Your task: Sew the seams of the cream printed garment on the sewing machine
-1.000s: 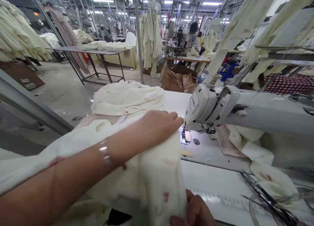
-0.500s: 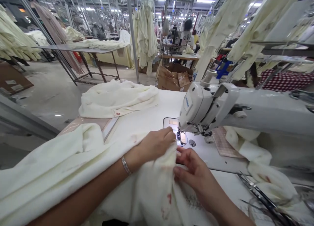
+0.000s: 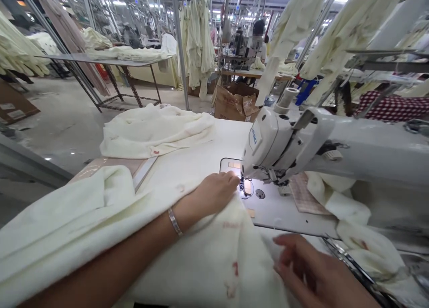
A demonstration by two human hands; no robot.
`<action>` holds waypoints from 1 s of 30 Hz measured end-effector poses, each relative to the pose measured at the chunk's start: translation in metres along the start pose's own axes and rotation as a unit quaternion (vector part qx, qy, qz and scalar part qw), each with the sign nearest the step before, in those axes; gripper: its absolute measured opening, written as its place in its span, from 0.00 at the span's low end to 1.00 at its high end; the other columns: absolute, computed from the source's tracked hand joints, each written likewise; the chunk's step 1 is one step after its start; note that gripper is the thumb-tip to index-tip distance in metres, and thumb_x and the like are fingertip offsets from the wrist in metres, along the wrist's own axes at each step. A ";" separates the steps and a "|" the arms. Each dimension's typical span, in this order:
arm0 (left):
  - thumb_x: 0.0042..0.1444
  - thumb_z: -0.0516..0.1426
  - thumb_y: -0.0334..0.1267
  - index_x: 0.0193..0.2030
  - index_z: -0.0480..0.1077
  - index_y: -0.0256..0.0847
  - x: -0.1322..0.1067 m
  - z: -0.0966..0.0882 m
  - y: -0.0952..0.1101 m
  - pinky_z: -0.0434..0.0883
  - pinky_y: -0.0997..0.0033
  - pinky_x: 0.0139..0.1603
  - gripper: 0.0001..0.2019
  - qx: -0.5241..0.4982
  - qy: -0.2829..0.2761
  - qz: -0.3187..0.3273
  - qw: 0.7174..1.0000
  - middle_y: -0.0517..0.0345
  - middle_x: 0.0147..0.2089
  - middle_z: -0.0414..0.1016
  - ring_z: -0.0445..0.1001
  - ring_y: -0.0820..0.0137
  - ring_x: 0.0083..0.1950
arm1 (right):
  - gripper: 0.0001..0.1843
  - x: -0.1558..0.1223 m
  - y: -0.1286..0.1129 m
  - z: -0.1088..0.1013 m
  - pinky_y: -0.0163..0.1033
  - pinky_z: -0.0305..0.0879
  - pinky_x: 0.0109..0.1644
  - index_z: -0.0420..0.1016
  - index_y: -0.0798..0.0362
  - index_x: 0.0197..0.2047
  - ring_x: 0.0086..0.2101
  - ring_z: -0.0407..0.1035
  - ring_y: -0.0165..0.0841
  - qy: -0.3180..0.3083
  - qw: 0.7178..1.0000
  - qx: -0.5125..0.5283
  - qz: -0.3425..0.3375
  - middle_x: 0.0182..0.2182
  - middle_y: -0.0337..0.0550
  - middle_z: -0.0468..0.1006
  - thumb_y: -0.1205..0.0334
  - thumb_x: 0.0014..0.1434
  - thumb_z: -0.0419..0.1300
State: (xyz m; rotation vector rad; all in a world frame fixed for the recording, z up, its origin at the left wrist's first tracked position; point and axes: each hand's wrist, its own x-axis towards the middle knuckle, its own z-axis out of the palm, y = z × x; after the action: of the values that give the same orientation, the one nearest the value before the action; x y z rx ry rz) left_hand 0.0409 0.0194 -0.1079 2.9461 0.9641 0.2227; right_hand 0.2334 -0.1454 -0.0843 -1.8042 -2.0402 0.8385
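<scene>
Cream fabric (image 3: 201, 254) with small reddish printed motifs spreads over the sewing table and hangs toward me. Its far corner reaches the needle area of a white sewing machine (image 3: 264, 143), where a small lamp glows. My left hand (image 3: 214, 192), a bracelet on its wrist, lies on the fabric just left of the needle, fingers bent and closed on the cloth; their tips are partly hidden by the machine head. My right hand (image 3: 308, 265) is off the cloth, to the right of its edge, thumb and fingers apart.
At the right lie dark scissors (image 3: 355, 265) beside a bundled cream strip (image 3: 372, 245). A second cream fabric pile (image 3: 154, 131) rests at the table's back left. Behind stand a cardboard box (image 3: 234, 102), hanging garments (image 3: 196, 44) and a person at another machine.
My right hand has let go of the fabric edge near the needle and moved right and toward me. The fabric there lies flatter. My left hand stays by the needle.
</scene>
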 end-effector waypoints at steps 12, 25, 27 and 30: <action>0.60 0.44 0.31 0.42 0.58 0.39 0.002 0.000 -0.007 0.64 0.71 0.24 0.05 0.004 -0.020 0.009 1.000 0.53 0.45 0.64 0.69 0.71 0.29 | 0.12 0.085 0.002 0.010 0.37 0.47 0.23 0.70 0.52 0.40 0.25 0.61 0.32 0.142 0.857 -0.336 -0.363 0.24 0.39 0.68 0.73 0.57 0.49; 0.56 0.52 0.30 0.39 0.63 0.38 0.009 -0.032 -0.005 0.62 0.56 0.45 0.04 0.006 0.075 -0.161 0.984 0.51 0.40 0.68 0.66 0.60 0.44 | 0.12 0.082 0.010 0.008 0.36 0.47 0.26 0.69 0.54 0.34 0.23 0.57 0.30 0.098 0.901 -0.255 -0.336 0.23 0.39 0.66 0.69 0.62 0.45; 0.55 0.50 0.26 0.39 0.64 0.38 -0.004 -0.035 0.015 0.62 0.56 0.45 0.07 -0.015 0.118 -0.194 0.974 0.50 0.41 0.68 0.65 0.60 0.45 | 0.13 0.079 0.010 0.009 0.36 0.47 0.26 0.70 0.54 0.37 0.23 0.56 0.30 0.093 0.912 -0.244 -0.318 0.23 0.39 0.65 0.67 0.63 0.45; 0.57 0.49 0.29 0.43 0.65 0.37 -0.033 -0.020 0.045 0.62 0.56 0.50 0.09 -0.060 0.101 -0.141 0.983 0.48 0.47 0.68 0.64 0.59 0.50 | 0.13 0.073 0.008 0.012 0.36 0.47 0.26 0.70 0.54 0.36 0.24 0.57 0.31 0.095 0.918 -0.238 -0.304 0.23 0.40 0.66 0.66 0.64 0.45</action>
State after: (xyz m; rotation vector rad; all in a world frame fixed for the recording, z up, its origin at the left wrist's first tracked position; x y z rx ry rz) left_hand 0.0377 -0.0366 -0.0885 2.6750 1.3261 0.5535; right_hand 0.2206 -0.0765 -0.1104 -1.2181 -2.5871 -0.0151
